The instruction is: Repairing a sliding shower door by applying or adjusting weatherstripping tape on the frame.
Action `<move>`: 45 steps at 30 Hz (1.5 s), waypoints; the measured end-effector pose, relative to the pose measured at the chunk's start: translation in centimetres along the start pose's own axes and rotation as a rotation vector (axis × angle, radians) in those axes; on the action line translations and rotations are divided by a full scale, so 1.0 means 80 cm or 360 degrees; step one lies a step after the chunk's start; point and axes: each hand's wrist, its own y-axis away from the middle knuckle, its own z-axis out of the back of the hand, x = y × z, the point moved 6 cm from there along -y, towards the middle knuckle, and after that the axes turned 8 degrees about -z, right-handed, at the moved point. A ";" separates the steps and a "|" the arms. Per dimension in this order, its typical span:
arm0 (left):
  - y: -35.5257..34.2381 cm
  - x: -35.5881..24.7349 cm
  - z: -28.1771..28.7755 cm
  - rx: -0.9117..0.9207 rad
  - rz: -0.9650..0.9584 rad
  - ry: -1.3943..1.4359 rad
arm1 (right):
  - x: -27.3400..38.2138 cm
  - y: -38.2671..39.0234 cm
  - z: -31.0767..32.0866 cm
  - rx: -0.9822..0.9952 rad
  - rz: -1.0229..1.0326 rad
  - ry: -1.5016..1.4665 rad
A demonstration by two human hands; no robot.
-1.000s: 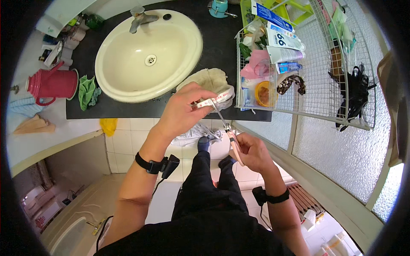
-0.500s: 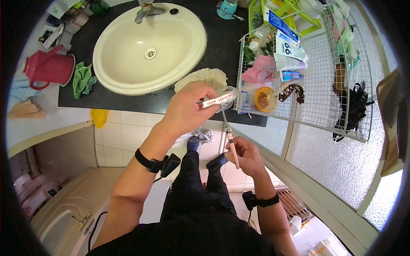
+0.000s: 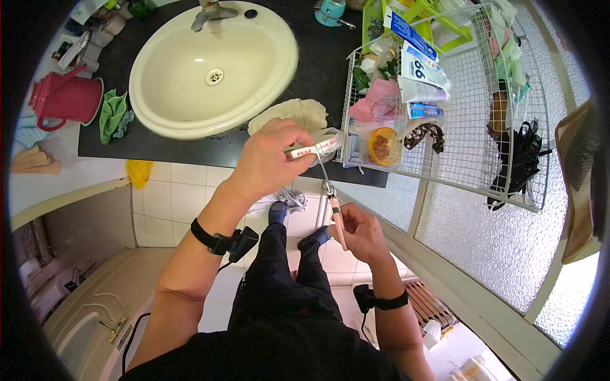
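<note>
The person's left hand [image 3: 270,153] has a narrow white strip-shaped packet with red print [image 3: 307,151] pinched between thumb and fingers, held out over the front edge of the black countertop [image 3: 321,60]. From where I'm standing, the right hand [image 3: 361,233] is lower and off to the side, grasping the pale pink handles of a pair of metal-bladed scissors [image 3: 336,219]. Their blades point up and meet the packet just beyond the left fingertips, though I can't tell whether they have cut into it. Crinkled see-through plastic [image 3: 331,138] shows around the packet's right end. Behind the left hand, a crumpled beige cloth [image 3: 291,115] lies on the countertop, against the rim of the cream oval washbasin [image 3: 184,82]. Just right of the plastic stands a white wire-mesh rack [image 3: 457,179], with a round orange-yellow tub [image 3: 383,146] near its front left corner and squeeze tubes lying behind that. Over by the basin's left side, a rumpled green cloth [image 3: 112,115] sits beside a red jug [image 3: 68,97].
</note>
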 end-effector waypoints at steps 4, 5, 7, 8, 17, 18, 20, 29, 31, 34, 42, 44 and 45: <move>0.000 0.003 0.000 0.0019 0.0053 -0.0006 | 0.006 -0.001 0.003 -0.0009 0.0028 0.0096; -0.001 0.003 0.001 0.0023 0.0050 -0.0014 | 0.006 -0.001 0.003 -0.0012 0.0030 0.0096; -0.002 0.001 0.002 0.0016 0.0032 -0.0032 | 0.004 -0.002 0.003 -0.0013 0.0032 0.0095; -0.003 0.000 0.002 0.0010 0.0013 -0.0048 | 0.001 -0.003 0.002 -0.0012 0.0044 0.0096; 0.000 0.005 0.000 -0.0004 0.0047 0.0030 | -0.009 -0.005 -0.006 0.0036 0.0032 -0.0033; -0.001 0.004 0.000 -0.0004 0.0047 0.0031 | -0.011 -0.006 -0.006 0.0044 0.0029 0.0005; -0.002 0.004 0.000 -0.0033 0.0046 0.0013 | -0.012 -0.007 -0.007 0.0033 0.0040 0.0003; 0.001 0.009 0.004 0.0033 0.0069 0.0021 | 0.003 -0.004 -0.008 -0.0026 0.0065 0.0039; 0.001 0.011 0.006 0.0017 0.0041 0.0029 | 0.001 -0.004 -0.010 -0.0021 0.0073 0.0087; 0.001 0.009 0.007 0.0012 0.0070 0.0053 | -0.003 -0.007 -0.016 -0.0029 0.0108 -0.0031; 0.009 0.015 0.018 -0.0045 0.0214 0.0175 | 0.006 -0.011 -0.021 -0.0178 0.0165 0.0060; 0.009 0.013 0.023 -0.0085 0.0162 0.0188 | 0.004 -0.017 -0.020 -0.0210 0.0217 0.0148; 0.010 0.015 0.024 -0.0088 0.0160 0.0187 | 0.006 -0.017 -0.019 -0.0241 0.0265 0.0238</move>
